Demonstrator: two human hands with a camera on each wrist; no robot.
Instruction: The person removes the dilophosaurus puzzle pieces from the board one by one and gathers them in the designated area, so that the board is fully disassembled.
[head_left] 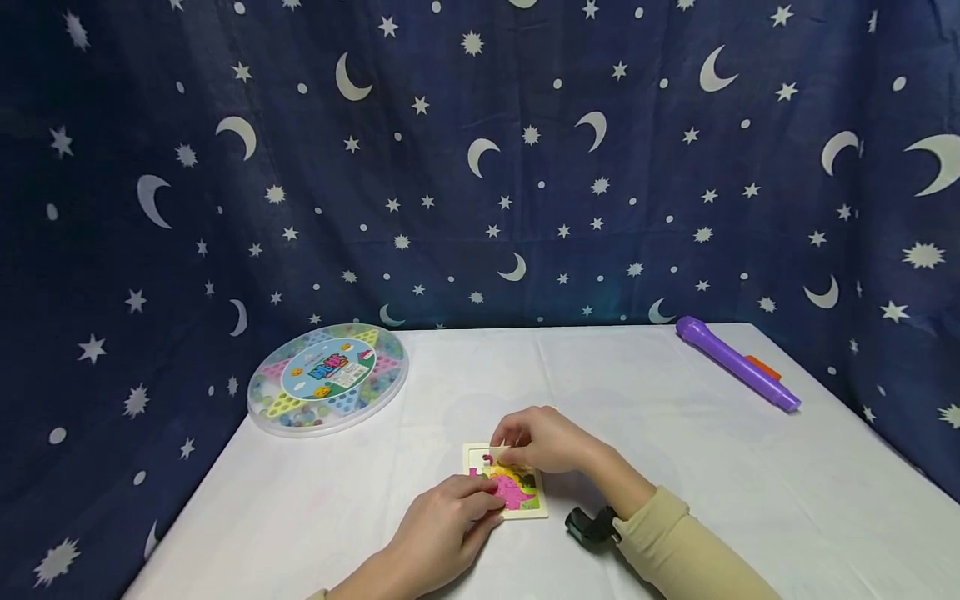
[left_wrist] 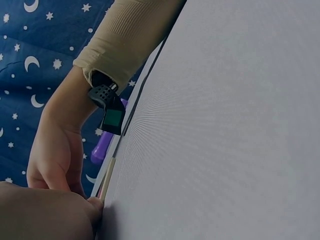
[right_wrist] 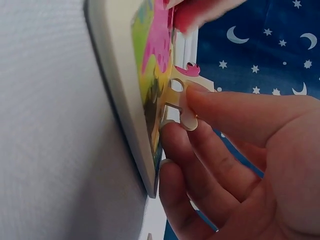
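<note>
A small jigsaw puzzle with a pink dinosaur picture (head_left: pixel 513 493) lies in a pale frame on the white table. At its far side my right hand (head_left: pixel 551 442) pinches a jigsaw piece (right_wrist: pixel 188 120) between thumb and fingers. In the right wrist view the piece tilts up from the picture, and a bit of pink shows at its upper end. My left hand (head_left: pixel 448 527) rests at the near left of the puzzle, fingers laid over the picture and thumb at the front edge. The fingers cover part of the dinosaur.
A round clear case with a star-patterned board and marbles (head_left: pixel 330 379) sits at the back left. Toward the back right lies a purple stick-shaped object (head_left: pixel 738 362) with an orange part (head_left: pixel 763 367) beside it. A dark starry curtain (head_left: pixel 480 208) surrounds the table.
</note>
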